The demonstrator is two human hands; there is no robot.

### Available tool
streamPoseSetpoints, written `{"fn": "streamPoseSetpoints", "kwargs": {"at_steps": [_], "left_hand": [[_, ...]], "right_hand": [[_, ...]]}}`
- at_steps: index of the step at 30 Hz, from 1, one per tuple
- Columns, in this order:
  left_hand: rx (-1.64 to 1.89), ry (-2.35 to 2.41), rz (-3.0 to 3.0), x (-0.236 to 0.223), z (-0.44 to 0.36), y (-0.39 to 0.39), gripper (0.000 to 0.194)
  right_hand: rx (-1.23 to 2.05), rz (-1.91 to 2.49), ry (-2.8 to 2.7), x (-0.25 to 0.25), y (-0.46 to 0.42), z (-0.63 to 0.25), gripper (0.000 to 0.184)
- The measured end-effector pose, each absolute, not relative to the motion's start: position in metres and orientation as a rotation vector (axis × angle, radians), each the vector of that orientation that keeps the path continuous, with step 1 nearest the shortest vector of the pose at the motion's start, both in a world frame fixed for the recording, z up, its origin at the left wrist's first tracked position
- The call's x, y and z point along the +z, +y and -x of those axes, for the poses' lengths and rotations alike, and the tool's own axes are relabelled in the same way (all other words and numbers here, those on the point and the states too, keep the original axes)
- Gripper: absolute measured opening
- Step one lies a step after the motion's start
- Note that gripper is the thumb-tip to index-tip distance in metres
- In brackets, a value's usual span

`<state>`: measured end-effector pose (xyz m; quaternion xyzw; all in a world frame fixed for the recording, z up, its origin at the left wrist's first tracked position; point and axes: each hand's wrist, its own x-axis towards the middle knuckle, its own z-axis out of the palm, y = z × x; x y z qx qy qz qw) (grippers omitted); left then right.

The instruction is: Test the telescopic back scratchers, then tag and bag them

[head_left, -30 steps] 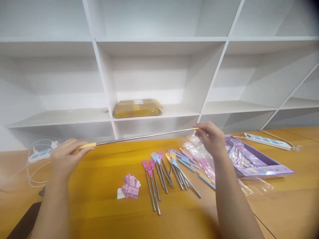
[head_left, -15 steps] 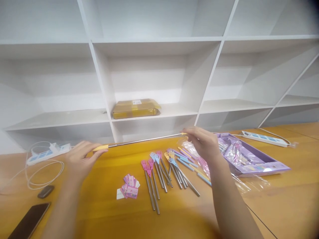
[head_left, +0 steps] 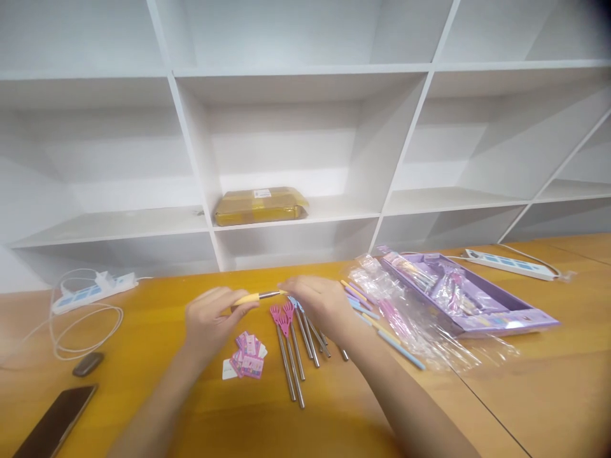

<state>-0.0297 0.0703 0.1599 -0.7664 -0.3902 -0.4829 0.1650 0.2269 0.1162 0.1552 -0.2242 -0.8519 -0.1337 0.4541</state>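
Head view: yellow-handled rod [head_left: 260,296] lies crosswise, handle [head_left: 247,299] pointing left.

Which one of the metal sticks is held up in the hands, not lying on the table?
The stick with the yellow grip, between the left hand and right hand. The pink-headed sticks lie on the table.

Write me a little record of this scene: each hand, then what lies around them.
Left hand: pinching a yellow handle on a metal rod
Right hand: at the rod's other end, fingertip grip hard to see
Table, middle: pink-headed back scratchers, pile of printed cards
Table, right: purple box, clear plastic wrapping
Table, left: smartphone, power strip
Shelf: tape-wrapped package
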Motion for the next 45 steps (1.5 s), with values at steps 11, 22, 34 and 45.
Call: {"fn": "streamPoseSetpoints", "kwargs": {"at_steps": [11,22,34,45], "left_hand": [[-1.151,-1.023,2.24,0.162,0.043,0.076,0.012],[-0.826,-1.067,2.232,0.168,0.068,0.09,0.017],[-0.817,-1.04,2.249,0.162,0.058,0.089,0.016],[-0.875,-1.068,2.184,0.165,0.063,0.093,0.019]], "right_hand": [[-0.397,0.68,-2.331,0.154,0.124,-0.236,0.031],[-0.313,0.868,-2.351,0.152,0.127,-0.233,0.024],[-0.326,0.799,-2.287,0.153,0.131,-0.238,0.021],[-0.429,0.842,-2.216,0.146,0.135,-0.234,0.015]]}}
